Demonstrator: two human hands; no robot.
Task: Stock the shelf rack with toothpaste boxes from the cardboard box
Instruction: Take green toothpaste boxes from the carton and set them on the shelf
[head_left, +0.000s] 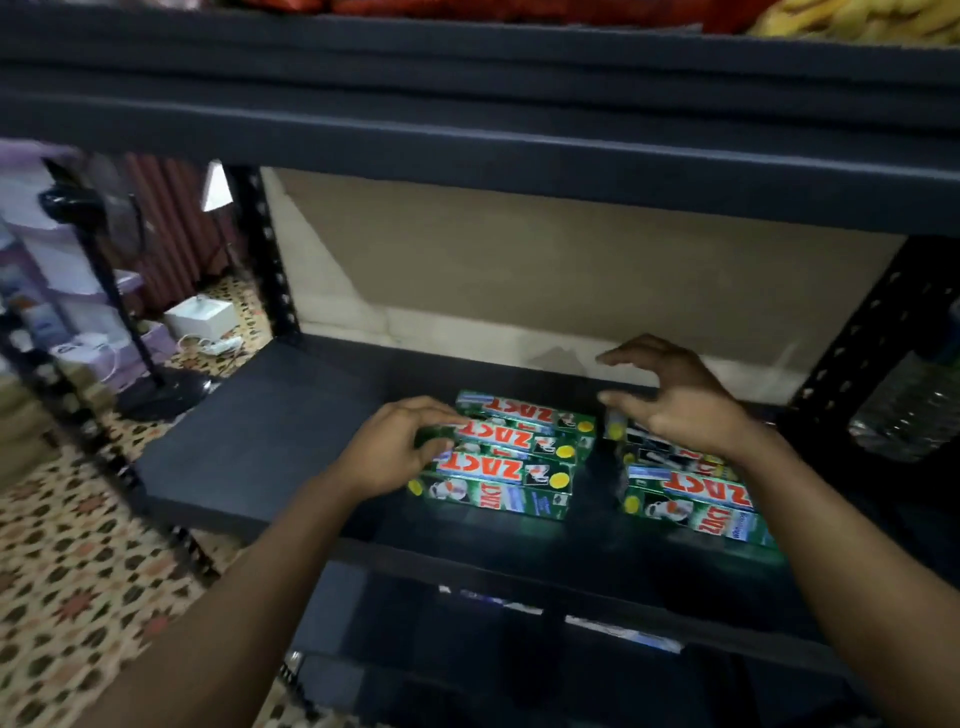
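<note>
Green toothpaste boxes with red lettering lie flat on the dark middle shelf (260, 447) of the rack, in two groups. My left hand (389, 452) is at the left end of the left group (509, 467), with fingers and thumb pinched around the end of one toothpaste box (498, 436). My right hand (675, 400) hovers over the far end of the right group (696, 493), fingers spread, thumb close to a box end; whether it touches is unclear. The cardboard box is out of view.
An upper shelf beam (467, 150) hangs low over the working space. Perforated rack posts stand at the left (265, 249) and right (872, 322). A water bottle (914, 405) sits to the right. A fan stand (156, 384) rests on the patterned floor at left.
</note>
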